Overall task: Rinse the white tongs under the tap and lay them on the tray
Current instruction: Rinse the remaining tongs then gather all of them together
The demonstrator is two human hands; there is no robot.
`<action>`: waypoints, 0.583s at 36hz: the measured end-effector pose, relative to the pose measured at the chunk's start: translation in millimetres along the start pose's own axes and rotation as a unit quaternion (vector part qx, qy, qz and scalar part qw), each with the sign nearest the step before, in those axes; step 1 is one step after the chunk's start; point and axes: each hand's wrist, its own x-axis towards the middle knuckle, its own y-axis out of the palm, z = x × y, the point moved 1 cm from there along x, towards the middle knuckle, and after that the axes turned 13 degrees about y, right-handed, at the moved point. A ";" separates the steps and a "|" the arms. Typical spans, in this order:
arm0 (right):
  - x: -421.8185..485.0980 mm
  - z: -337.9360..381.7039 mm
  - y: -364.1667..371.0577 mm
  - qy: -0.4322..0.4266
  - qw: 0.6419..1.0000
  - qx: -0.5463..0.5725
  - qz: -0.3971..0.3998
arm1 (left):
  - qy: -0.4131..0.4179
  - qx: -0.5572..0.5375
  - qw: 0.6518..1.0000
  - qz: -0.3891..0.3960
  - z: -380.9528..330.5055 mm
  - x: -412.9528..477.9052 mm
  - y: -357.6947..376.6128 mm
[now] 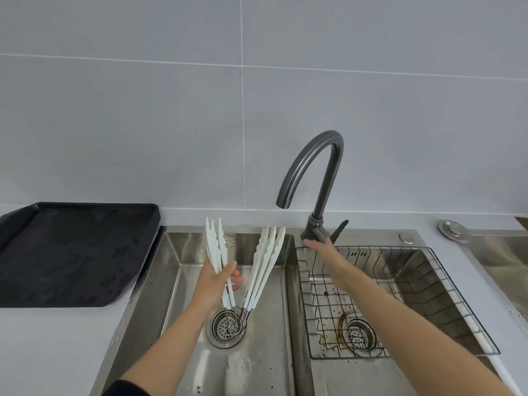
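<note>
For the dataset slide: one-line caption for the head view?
Left hand holds white tongs over the left sink basin; right hand reaches the tap base; no water visible, black tray waiting.

Kitchen, washing-up station: you stand at a stainless double-bowl sink [171, 281] set into a pale grey counter [57, 338]. Fittings you see: dark gooseneck tap [317, 172] with side lever, round strainer drain [225, 327] in the left bowl, wire dish rack [400, 295] seated in the right bowl, which shows rust stains. Black tray [71, 252] on the counter to the left. Large light grey wall tiles [143, 110] behind.
</note>
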 end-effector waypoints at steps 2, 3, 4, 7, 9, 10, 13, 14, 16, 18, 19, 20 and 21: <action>-5.7 -21.4 28.3 0.016 0.997 -0.048 0.060 | -0.010 -0.011 1.000 -0.013 -1.6 -2.0 -0.6; -11.0 -30.5 43.0 0.022 0.993 -0.066 0.098 | -0.014 -0.013 1.000 -0.017 -2.3 -2.9 -0.9; -14.4 -38.4 56.7 0.032 0.988 -0.084 0.125 | -0.018 -0.013 1.000 -0.021 -2.6 -3.6 -1.7; -14.6 -51.9 91.5 0.041 0.979 -0.064 0.187 | -0.036 -0.025 0.999 -0.029 -5.1 -6.7 -3.5; -12.0 -51.2 105.8 0.033 0.978 -0.048 0.201 | -0.044 -0.020 0.998 -0.046 -8.9 -9.1 -5.7; -12.8 -49.3 111.1 0.024 0.979 -0.049 0.197 | -0.050 -0.018 0.997 -0.056 -11.1 -9.8 -7.6; -14.0 -43.7 119.6 0.010 0.983 -0.053 0.177 | -0.073 -0.039 0.994 -0.066 -18.3 -12.1 -12.2; -15.6 -41.9 121.6 0.009 0.984 -0.051 0.172 | -0.080 -0.036 0.994 -0.064 -20.2 -13.0 -13.7; -23.7 -37.3 124.8 0.009 0.985 -0.041 0.167 | -0.088 -0.018 0.994 -0.062 -23.1 -14.8 -16.4; -29.6 -34.8 125.9 0.008 0.986 -0.019 0.164 | -0.090 0.001 0.994 -0.065 -25.1 -16.4 -18.7; -31.8 -34.1 125.6 0.007 0.987 -0.004 0.163 | -0.092 0.009 0.994 -0.067 -26.6 -17.8 -19.8; -33.8 -33.2 124.9 0.007 0.986 0.011 0.165 | -0.092 0.019 0.993 -0.066 -27.5 -18.4 -21.1; -36.4 -32.7 124.5 0.008 0.986 0.023 0.167 | -0.090 0.024 0.994 -0.064 -29.4 -19.6 -21.5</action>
